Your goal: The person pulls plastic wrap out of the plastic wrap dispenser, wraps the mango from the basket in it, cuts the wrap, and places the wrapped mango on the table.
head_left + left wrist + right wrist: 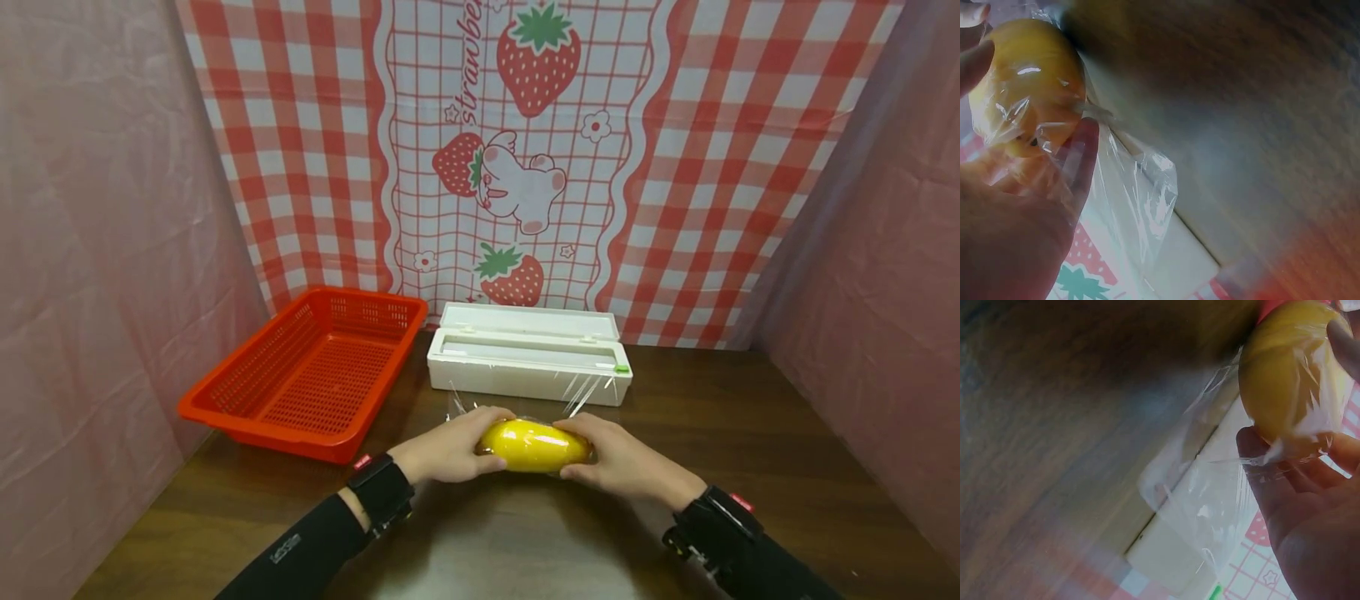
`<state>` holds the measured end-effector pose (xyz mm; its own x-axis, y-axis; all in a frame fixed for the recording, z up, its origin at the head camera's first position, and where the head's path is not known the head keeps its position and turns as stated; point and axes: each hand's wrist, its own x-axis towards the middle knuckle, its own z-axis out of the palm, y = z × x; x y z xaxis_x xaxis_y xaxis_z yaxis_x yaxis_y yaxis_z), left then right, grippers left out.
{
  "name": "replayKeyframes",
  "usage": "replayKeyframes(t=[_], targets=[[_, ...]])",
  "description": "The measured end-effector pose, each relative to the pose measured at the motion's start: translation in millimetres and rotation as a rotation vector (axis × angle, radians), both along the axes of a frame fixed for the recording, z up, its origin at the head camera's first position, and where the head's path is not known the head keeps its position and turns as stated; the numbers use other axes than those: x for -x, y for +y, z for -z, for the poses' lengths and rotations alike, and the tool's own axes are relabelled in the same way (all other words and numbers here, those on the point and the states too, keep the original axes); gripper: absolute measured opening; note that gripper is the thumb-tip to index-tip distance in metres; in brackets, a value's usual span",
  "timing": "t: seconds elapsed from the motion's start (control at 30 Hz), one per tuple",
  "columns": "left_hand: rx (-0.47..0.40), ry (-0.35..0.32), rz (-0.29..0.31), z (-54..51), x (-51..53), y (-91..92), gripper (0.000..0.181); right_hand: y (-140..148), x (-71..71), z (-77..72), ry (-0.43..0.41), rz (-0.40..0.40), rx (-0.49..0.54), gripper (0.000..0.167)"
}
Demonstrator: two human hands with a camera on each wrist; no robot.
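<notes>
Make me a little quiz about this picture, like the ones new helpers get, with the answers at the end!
1. True or false: the lid of the white box is closed.
2. Pick one. In the head view, what colour is the basket to the left of the box? A) blue B) orange-red C) black
3. Fill the gap: the left grip and the right grip both hold the yellow thing, which has clear, crinkly ____ over it.

Key:
1. False; the lid is open, tilted back.
2. B.
3. Film.
</notes>
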<state>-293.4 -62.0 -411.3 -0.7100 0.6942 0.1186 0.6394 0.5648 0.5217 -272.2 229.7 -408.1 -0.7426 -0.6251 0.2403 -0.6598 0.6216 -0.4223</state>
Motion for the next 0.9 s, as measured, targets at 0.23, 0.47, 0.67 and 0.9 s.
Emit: replayKeyframes(t=[0.23,0.47,0.67,0.9], targets=[[-0.016,-0.001,-0.032,4.7,2.0,2.2,0.073,1,5.7,2.8,-0.067,0.043,-0.03,0.069],[-0.008,-0.042,-0.082,3.5,6.9,2.1,0.071,2,14.0,3.1,-0.072,0.049,0.0,0.056],[-0.014,-0.08,-0.086,3.6,18.5,1.5,0.075,2,21.2,0.0,-0.142,0.104,0.039,0.05],[-0.078,-0.148,-0.117,5.0,27.2,-0.8,0.063,2,29.8,1.6,-0.185,0.139,0.048,0.048]])
